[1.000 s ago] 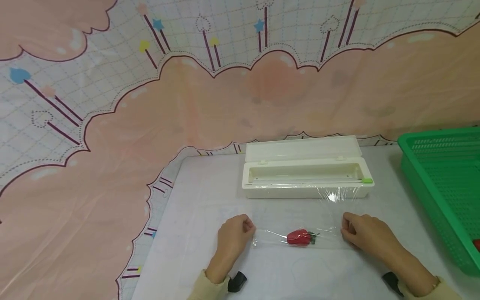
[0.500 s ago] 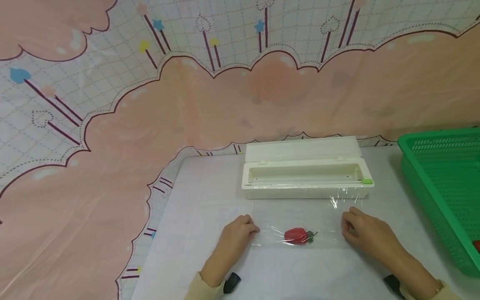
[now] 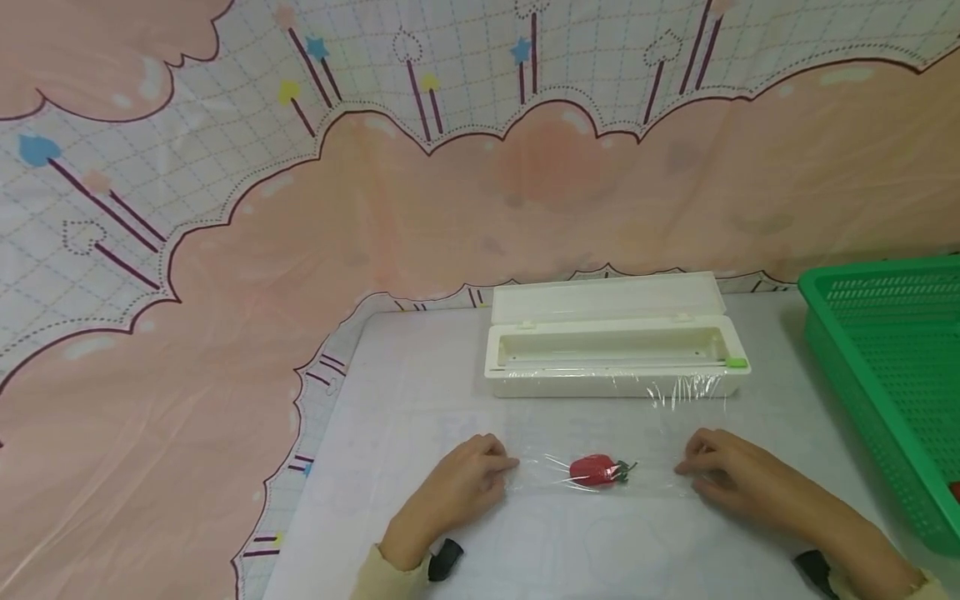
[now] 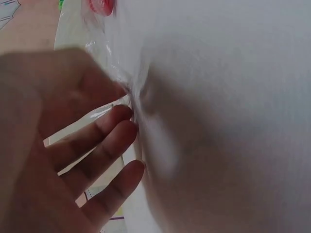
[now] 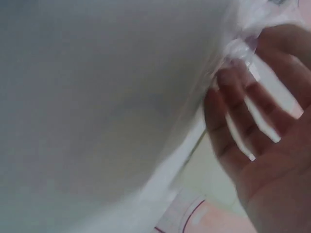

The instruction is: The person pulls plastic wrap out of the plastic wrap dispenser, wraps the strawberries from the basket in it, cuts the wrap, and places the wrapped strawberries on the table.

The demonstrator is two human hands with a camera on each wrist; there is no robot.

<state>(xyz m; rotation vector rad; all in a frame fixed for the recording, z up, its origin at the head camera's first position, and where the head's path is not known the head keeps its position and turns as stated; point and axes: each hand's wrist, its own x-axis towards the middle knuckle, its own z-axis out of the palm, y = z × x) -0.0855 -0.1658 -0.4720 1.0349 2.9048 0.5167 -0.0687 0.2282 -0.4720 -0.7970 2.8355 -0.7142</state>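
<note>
A red pepper (image 3: 592, 470) with a green stem lies under clear cling film (image 3: 536, 477) on the white table, stem towards the right. At the film's left end my left hand (image 3: 468, 479) pinches the edge, and the left wrist view shows the film creased at the thumb tip with the other fingers spread. My right hand (image 3: 738, 479) holds the opposite end, where film bunches at the fingertips (image 5: 226, 77) in the right wrist view. Behind the pepper stands a white cling film box (image 3: 607, 385) with its lid raised; film trails over its front.
A green plastic basket (image 3: 825, 358) stands at the right, with a bit of something red at its edge. A green slider (image 3: 737, 362) sits at the box's right end. A patterned pink cloth (image 3: 450, 225) hangs behind the table.
My left hand has turned and its fingers reach further right along the film edge. The right hand has spread its fingers and shifted slightly. The pepper has moved slightly left.
</note>
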